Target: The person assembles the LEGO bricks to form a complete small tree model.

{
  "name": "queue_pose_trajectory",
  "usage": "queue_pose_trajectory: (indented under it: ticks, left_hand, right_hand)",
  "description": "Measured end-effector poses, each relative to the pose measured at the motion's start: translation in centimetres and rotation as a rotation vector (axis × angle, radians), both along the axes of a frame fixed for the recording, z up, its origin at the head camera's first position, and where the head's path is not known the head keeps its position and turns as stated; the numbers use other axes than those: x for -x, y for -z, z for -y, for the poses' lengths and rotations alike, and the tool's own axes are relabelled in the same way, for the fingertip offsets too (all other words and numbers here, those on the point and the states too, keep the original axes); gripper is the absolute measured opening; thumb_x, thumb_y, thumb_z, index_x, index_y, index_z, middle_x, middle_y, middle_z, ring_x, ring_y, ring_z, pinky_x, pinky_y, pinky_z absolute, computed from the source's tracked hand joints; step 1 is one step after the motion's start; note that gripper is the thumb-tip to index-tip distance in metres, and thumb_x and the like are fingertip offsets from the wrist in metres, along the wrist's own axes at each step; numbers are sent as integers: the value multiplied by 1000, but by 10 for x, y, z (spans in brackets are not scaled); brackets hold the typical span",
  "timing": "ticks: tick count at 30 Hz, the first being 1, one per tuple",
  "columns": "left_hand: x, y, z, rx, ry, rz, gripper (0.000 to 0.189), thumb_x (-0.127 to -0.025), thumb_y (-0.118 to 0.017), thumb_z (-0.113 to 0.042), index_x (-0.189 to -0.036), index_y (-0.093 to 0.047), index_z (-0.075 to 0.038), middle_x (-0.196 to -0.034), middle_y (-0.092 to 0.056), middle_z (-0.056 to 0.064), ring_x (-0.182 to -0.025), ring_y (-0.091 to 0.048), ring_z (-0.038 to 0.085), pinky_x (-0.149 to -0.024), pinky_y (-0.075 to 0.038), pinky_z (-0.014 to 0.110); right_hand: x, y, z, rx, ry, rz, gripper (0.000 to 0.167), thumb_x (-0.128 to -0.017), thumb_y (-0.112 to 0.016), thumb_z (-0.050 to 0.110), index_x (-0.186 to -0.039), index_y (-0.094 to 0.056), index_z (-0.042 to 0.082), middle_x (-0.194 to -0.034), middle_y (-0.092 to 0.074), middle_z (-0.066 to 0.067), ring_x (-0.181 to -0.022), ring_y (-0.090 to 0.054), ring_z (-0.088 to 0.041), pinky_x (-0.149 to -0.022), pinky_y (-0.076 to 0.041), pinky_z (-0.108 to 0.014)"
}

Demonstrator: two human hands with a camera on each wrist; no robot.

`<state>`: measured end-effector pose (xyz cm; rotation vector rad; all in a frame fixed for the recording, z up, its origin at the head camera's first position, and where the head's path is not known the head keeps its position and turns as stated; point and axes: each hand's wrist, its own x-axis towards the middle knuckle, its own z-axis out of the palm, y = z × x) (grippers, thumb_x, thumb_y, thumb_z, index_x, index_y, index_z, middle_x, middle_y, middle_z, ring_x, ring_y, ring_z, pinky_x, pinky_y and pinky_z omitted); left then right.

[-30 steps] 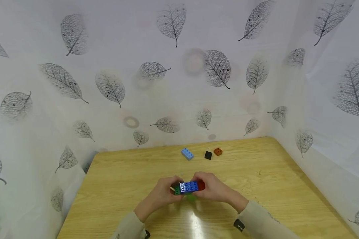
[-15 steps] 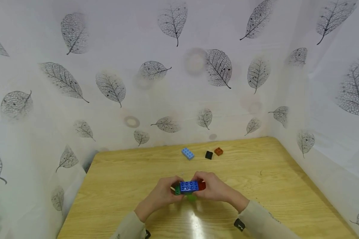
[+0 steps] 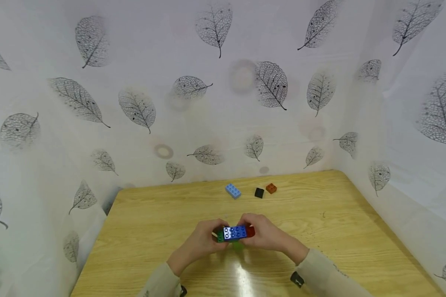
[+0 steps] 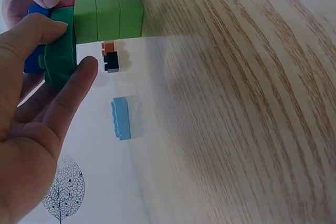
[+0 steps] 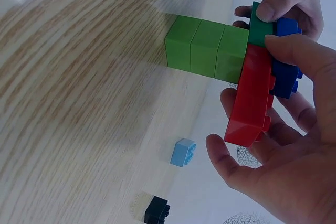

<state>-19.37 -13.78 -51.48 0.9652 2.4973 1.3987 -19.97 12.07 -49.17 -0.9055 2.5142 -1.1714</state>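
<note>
A stack of toy building bricks stands on the table between both hands. Its column is several light green bricks (image 5: 206, 50), reaching down to the tabletop. Side by side above the column lie a dark green brick (image 4: 60, 56) on the left and a red brick (image 5: 249, 100) on the right. A blue brick (image 3: 235, 233) sits across them, studs up. My left hand (image 3: 203, 238) pinches the dark green brick between thumb and fingers. The red brick is held by my right hand (image 3: 265, 234), its thumb near the seam with the blue one. Fingers partly hide both side bricks.
Farther back on the wooden table (image 3: 163, 214) lie a light blue brick (image 3: 232, 191), a small black brick (image 3: 259, 193) and an orange-brown brick (image 3: 271, 188). A white leaf-patterned curtain (image 3: 223, 115) encloses the back and sides.
Almost nothing differs. Both hands keep their hold on the stack, and the shine on the blue brick's studs shifts slightly, as from a tiny tilt.
</note>
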Motion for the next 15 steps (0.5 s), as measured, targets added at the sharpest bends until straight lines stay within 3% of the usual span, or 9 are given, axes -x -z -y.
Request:
queue_pose_trajectory:
  ticks: [5, 12, 15]
  left_hand:
    - [0, 0, 0, -2, 6, -6, 38, -86, -84, -2, -120, -70, -11, -108, -76, 6, -94, -71, 8, -74, -60, 20]
    - [-1, -4, -1, 14, 2, 31, 31, -97, -79, -28, -124, -71, -17, -107, -75, -1, -88, -66, 3, -73, -60, 22]
    - [-1, -5, -1, 10, -3, 37, 30, -98, -77, -32, -122, -72, -16, -105, -76, 0, -86, -66, 4, -73, -60, 23]
  right_hand:
    - [1, 1, 1, -9, 4, 5, 25, -89, -83, 16, -108, -67, 21, -106, -70, 7, -93, -63, -6, -82, -55, -25]
    - [5, 2, 0, -28, -13, 16, 24, -91, -83, 21, -110, -67, 24, -104, -69, 10, -92, -61, -7, -82, -53, -25]
    - [7, 2, 0, -23, -21, 29, 24, -92, -82, 22, -110, -68, 24, -103, -68, 10, -92, -61, -8, -82, -53, -25]
